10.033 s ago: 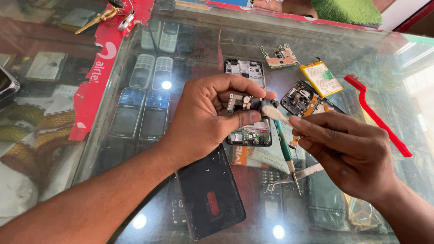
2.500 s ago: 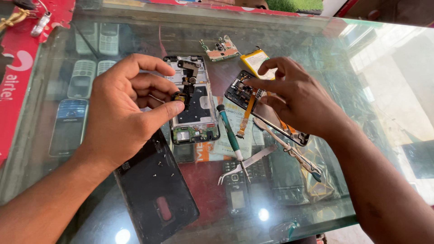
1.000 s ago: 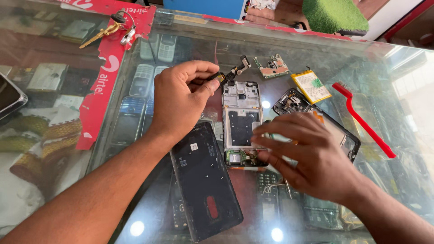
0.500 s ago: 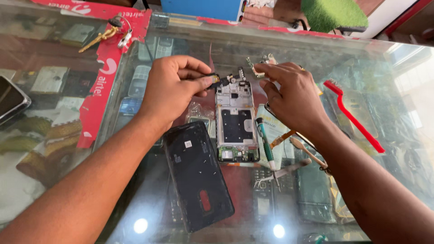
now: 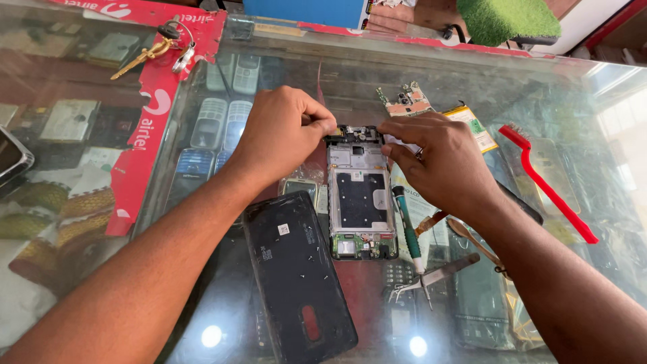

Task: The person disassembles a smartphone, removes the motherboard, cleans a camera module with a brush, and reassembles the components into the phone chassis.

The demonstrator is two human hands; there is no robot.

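An opened phone frame lies flat on the glass counter, with its grey shield and green board showing. My left hand is pinched at the frame's top left corner, fingertips closed on a small dark part I can barely see. On the top right corner rests my right hand, thumb and forefinger nipping a small white piece. The two hands almost meet over the camera end of the frame.
A black back cover lies left of the frame. To its right are a green-handled screwdriver, tweezers, a circuit board, a yellow battery and a red brush. Keys sit far left.
Both hands have come down onto the top edge of the phone frame. My left hand brought its small part to the top left corner, and my right hand moved left and lower.
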